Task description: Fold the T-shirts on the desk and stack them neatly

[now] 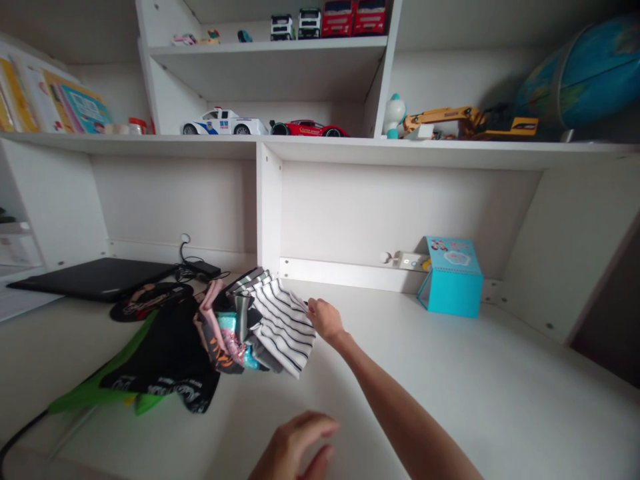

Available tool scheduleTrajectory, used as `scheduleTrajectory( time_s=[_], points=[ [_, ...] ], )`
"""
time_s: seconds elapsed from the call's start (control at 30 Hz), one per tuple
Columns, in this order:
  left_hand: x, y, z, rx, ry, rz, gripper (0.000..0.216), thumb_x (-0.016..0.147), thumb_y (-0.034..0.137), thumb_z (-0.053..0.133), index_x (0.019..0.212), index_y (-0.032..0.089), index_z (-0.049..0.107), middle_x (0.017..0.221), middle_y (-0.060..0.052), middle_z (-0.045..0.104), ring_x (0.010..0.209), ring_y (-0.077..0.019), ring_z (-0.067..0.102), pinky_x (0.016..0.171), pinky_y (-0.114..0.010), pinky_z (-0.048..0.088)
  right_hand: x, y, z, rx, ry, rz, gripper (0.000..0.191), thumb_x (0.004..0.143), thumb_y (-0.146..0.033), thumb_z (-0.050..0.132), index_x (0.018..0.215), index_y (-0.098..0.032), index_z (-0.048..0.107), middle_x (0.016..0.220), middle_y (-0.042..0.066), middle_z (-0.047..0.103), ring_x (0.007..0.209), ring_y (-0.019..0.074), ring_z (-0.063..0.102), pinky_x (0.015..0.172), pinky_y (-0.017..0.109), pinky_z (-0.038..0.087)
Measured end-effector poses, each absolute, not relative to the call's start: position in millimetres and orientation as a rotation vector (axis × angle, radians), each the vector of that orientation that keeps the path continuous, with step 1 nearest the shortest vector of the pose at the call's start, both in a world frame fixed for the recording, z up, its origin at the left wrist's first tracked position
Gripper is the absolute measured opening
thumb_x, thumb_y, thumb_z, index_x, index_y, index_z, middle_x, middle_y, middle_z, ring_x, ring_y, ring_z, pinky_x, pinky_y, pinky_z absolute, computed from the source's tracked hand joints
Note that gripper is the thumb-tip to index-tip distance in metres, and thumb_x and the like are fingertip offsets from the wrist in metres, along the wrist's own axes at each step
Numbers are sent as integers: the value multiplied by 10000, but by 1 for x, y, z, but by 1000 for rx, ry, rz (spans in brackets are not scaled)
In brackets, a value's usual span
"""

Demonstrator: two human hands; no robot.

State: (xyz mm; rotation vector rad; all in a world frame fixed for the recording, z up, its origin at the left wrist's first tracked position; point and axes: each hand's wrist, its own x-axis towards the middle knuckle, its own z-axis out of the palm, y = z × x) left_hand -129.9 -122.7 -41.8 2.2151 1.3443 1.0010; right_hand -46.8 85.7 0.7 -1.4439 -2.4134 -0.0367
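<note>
My right hand (pixel 326 320) pinches the right edge of a white cloth garment with black stripes (pixel 286 325), its arm stretched forward over the desk. The garment fans out from a bunch of folded clothes, among them a pink piece (pixel 212 310) and a shiny sequined piece (pixel 234 337). Nearer to me, my left hand (pixel 299 445) hovers at the bottom of the view, thumb and fingers apart with nothing between them. A black cloth (pixel 167 360) with white lettering lies left of the bunch, partly over a green cloth (pixel 95 383).
At the desk's left back lie a black laptop (pixel 100 277), a dark round item (pixel 150 300) and a charger with cables (pixel 203 268). A turquoise desk calendar (pixel 455 287) stands at the right by a power strip (pixel 413 260). Shelves above hold toy vehicles, books and a globe (pixel 587 70).
</note>
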Motion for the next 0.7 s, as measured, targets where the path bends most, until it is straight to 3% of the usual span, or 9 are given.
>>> scheduleTrajectory(
  time_s=[0.17, 0.3, 0.43, 0.53, 0.7],
  points=[
    [-149, -93, 9, 2265, 1586, 1288, 303, 873, 259, 417, 1141, 212, 551, 1169, -56, 600, 1081, -181, 546, 950, -286, 423, -29, 35, 41, -1111, -2451, -283, 148, 912, -208, 412, 965, -208, 550, 873, 39, 611, 832, 175, 567, 695, 287, 425],
    [-158, -65, 46, 2442, 1627, 1447, 389, 862, 183, 368, 1242, 171, 452, 1283, -80, 498, 1221, -196, 405, 1038, -361, 316, 2, -13, 55, -782, -2499, -445, 167, 905, -162, 406, 865, -217, 559, 908, 41, 627, 824, 164, 559, 701, 267, 408],
    [-142, -65, 64, 2623, 1435, 1059, 192, 841, 186, 442, 966, 195, 588, 951, -19, 629, 952, -158, 547, 972, -338, 350, 54, -47, 52, -559, -2278, -519, 188, 899, -120, 394, 812, -197, 542, 906, 55, 639, 741, 144, 570, 647, 252, 419],
    [-120, -73, 63, 2704, 1374, 873, 56, 790, 245, 562, 772, 197, 584, 735, 29, 592, 801, -141, 540, 992, -377, 295, 98, -62, 46, -666, -2202, -408, 134, 895, -139, 431, 829, -203, 528, 848, 33, 638, 670, 121, 574, 607, 224, 419],
    [-92, -69, 57, 2791, 1245, 615, 234, 738, 279, 627, 551, 176, 529, 622, 27, 536, 814, -165, 516, 1009, -444, 231, 161, -82, 44, -827, -2012, -635, 65, 873, -153, 495, 848, -185, 546, 857, 28, 655, 697, 108, 615, 673, 202, 428]
  ],
)
